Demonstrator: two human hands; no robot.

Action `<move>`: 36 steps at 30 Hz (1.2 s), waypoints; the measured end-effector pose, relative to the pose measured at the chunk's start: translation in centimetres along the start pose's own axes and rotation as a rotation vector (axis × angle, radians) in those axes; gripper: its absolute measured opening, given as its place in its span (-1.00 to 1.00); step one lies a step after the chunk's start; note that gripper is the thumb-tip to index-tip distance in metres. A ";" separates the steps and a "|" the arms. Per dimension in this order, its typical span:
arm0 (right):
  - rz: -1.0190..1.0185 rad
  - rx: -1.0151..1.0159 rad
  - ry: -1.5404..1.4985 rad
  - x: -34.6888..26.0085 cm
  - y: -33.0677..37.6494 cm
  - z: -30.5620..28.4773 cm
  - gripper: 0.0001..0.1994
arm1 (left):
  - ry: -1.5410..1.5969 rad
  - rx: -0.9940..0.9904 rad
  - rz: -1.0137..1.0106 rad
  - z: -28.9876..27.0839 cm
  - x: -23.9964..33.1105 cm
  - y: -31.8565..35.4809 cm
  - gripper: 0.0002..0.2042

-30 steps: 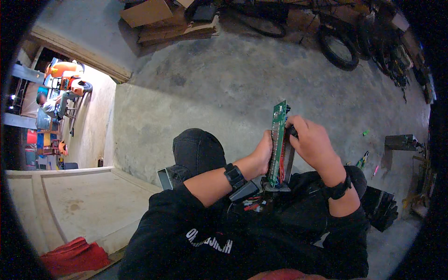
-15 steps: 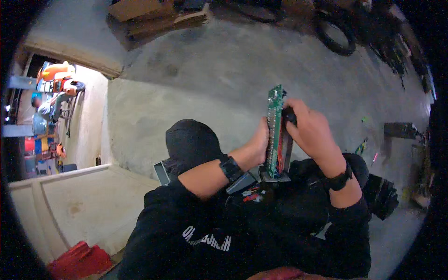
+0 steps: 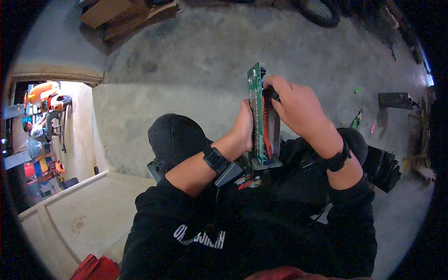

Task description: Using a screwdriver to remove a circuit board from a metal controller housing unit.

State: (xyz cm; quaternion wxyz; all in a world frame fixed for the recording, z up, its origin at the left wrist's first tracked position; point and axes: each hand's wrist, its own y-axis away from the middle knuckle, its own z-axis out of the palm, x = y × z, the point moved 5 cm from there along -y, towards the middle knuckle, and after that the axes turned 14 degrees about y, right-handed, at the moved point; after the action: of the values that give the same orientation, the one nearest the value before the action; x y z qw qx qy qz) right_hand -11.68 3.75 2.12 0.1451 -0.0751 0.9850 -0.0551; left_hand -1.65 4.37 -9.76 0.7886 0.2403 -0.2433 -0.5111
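A green circuit board [image 3: 258, 114] stands upright in front of me, edge toward my view. Orange-red wires [image 3: 267, 133] run down its right side beside a flat greyish plate [image 3: 274, 128], above a dark base. My left hand [image 3: 243, 126] is closed against the board's left side, its fingertips hidden behind it. At the upper right of the board, my right hand [image 3: 301, 105] pinches a small black piece [image 3: 272, 95] that I cannot make out, with the fingers bent toward the board. Below the board lie small red and white pieces [image 3: 245, 182], partly blurred.
A grey box-like part [image 3: 228, 175] lies beside my left wrist. Pliers with green handles [image 3: 357, 119] and a dark box [image 3: 395, 100] are on the concrete floor at right. Far off are cardboard boxes [image 3: 107, 14] and a tyre [image 3: 322, 18]. A pale wooden panel [image 3: 84, 210] stands at left.
The board and both hands now appear farther left and higher in the picture; the whole surroundings have shifted too. Both hands keep their places on the board and the black piece.
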 end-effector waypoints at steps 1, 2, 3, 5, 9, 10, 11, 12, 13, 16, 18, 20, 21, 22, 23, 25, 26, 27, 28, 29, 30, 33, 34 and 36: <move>0.003 0.015 -0.009 -0.1 0.0 -0.1 -0.76 | -0.009 -0.051 -0.009 0.4 0.5 0.1 -0.54; 0.007 0.030 -0.016 -0.2 0.1 -0.1 -0.77 | -0.017 -0.003 0.010 0.5 0.7 0.1 -0.55; 0.011 0.045 -0.024 -0.3 0.1 -0.2 -0.78 | -0.026 0.045 0.030 0.7 0.6 0.2 -0.56; -0.004 0.045 -0.049 -0.2 0.0 -0.1 -0.79 | -0.026 0.094 0.052 0.8 0.5 0.3 -0.57; 0.003 -0.082 -0.012 0.1 -0.3 0.3 -0.61 | -0.034 0.025 0.054 0.0 0.7 0.1 -0.54; 0.013 -0.068 -0.034 0.1 -0.2 0.1 -0.61 | -0.037 -0.009 0.050 0.1 0.7 0.1 -0.52; 0.023 -0.054 -0.057 0.1 0.0 -0.2 -0.62 | -0.043 0.006 0.042 -0.1 0.6 0.1 -0.52; 0.032 -0.040 -0.080 0.1 0.1 -0.2 -0.62 | -0.048 0.022 0.035 -0.2 0.6 0.0 -0.51; 0.032 -0.006 -0.061 0.2 0.2 -0.2 -0.68 | -0.053 0.032 0.023 -0.1 0.5 -0.2 -0.51; 0.020 0.065 -0.020 0.2 0.2 -0.2 -0.80 | -0.024 -0.014 -0.003 -0.2 0.4 -0.3 -0.52; -0.004 0.073 -0.012 0.0 -0.1 -0.4 -0.79 | -0.025 -0.016 0.023 -0.1 0.4 -0.2 -0.53; -0.007 0.072 -0.009 -0.2 0.0 -0.3 -0.78 | -0.018 -0.013 0.033 0.1 0.5 -0.2 -0.54; -0.008 0.071 -0.007 -0.2 0.0 -0.3 -0.77 | -0.006 -0.007 0.030 0.3 0.4 -0.2 -0.54; 0.008 0.033 -0.018 -0.1 0.0 -0.2 -0.74 | 0.005 0.000 0.030 0.5 0.4 -0.2 -0.55; 0.024 -0.006 -0.029 -0.1 -0.1 -0.1 -0.70 | 0.002 0.004 0.033 0.6 0.5 -0.1 -0.56; 0.029 -0.058 -0.050 0.1 -0.1 0.0 -0.66 | -0.004 0.012 0.040 0.9 0.6 0.1 -0.56; 0.019 -0.071 -0.060 0.3 -0.1 -0.1 -0.65 | -0.013 -0.004 0.031 0.8 0.6 0.1 -0.56; 0.009 -0.084 -0.070 0.4 -0.1 -0.2 -0.65 | -0.022 -0.020 0.023 0.5 0.7 0.0 -0.56; 0.002 -0.078 -0.068 0.3 -0.2 -0.4 -0.65 | -0.028 -0.036 0.017 0.5 0.8 0.1 -0.57; -0.005 -0.071 -0.066 0.2 -0.2 -0.6 -0.66 | -0.030 -0.020 0.015 0.4 0.8 0.2 -0.57; -0.013 -0.065 -0.064 0.1 -0.2 -0.7 -0.66 | -0.032 -0.004 0.013 0.3 0.8 0.2 -0.57; 0.010 -0.009 -0.138 0.6 0.1 -0.7 -0.67 | -0.005 0.024 0.023 1.2 0.5 0.3 -0.56; 0.036 -0.026 -0.151 0.5 0.0 -0.7 -0.68 | 0.010 0.034 0.035 1.2 0.6 0.5 -0.56; 0.087 -0.059 -0.177 0.3 -0.1 -0.8 -0.69 | -0.019 -0.026 0.023 -0.4 0.7 -0.2 -0.54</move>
State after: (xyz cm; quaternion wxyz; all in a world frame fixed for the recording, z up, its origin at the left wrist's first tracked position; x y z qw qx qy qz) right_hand -12.23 3.63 2.82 0.2315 -0.0411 0.9719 -0.0127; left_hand -1.32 3.67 -10.07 0.7950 0.2223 -0.2472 -0.5073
